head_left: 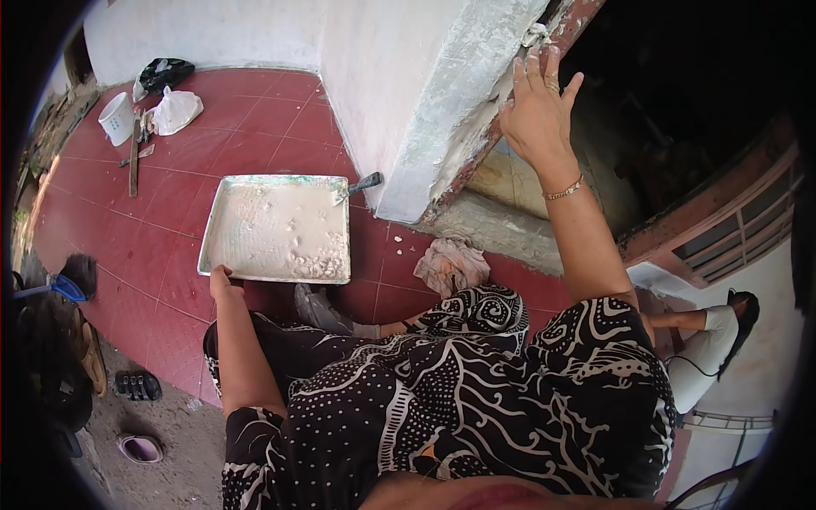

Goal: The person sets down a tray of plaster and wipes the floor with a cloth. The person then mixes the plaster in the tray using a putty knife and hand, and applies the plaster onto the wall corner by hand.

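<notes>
My left hand [223, 282] is closed on the near left corner of a shallow rectangular tray [206, 228]. Wet white plaster [263, 223] coats the tray's bottom, with lumps gathered at its near right. A putty knife [365, 183] leans over the tray's right rim, its dark handle smeared with plaster. Up at the right, my right hand [540, 119] is open, fingers extended and thumb apart, against the plastered edge of a doorway [484, 127]. White residue marks its fingers. Just beyond the fingertips sits a lump of plaster [535, 35] on the edge.
A crumpled cloth [453, 265] lies on the red tiled floor [144, 255]. Far left are a white bucket [116, 119], a white plastic bag [177, 111] and a black bag [164, 75]. Sandals [138, 386] and a blue dustpan [68, 287] lie nearer left. Another person [710, 340] is at right.
</notes>
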Demonstrator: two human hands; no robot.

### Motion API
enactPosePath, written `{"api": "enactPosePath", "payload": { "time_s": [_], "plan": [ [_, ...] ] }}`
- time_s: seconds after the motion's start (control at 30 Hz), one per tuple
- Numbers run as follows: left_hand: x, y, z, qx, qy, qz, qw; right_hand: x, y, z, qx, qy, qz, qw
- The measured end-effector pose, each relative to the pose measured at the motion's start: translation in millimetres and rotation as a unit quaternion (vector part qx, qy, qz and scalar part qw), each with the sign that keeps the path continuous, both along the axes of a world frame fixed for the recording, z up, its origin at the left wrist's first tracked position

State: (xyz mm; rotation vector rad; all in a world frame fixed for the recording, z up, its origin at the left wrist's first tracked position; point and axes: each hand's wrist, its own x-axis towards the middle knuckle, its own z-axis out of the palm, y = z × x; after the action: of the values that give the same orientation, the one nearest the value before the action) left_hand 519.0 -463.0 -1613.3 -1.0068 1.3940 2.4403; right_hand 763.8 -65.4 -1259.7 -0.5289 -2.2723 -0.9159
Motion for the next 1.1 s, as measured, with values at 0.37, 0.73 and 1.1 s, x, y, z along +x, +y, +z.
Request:
{"api": "enactPosePath", "payload": {
  "time_s": [0.37,0.73,1.1],
  "plan": [
    [-19.1,4.1,-11.3,-0.001,-0.003,-0.006,1.000,-39.7,9.3,22.7,0.096,0.059,-0.011,0.994],
    [-22.5,22.1,-17.3,0.002,-0.014,-0.008,1.000,-54.7,23.1,6.9,0.128,0.035,-0.090,0.987],
    [-20.9,-9.4,-36.7,0.014,-0.024,0.004,1.000,-53.3,16.3,-33.1,0.154,-0.025,-0.025,0.987]
  ]
}}
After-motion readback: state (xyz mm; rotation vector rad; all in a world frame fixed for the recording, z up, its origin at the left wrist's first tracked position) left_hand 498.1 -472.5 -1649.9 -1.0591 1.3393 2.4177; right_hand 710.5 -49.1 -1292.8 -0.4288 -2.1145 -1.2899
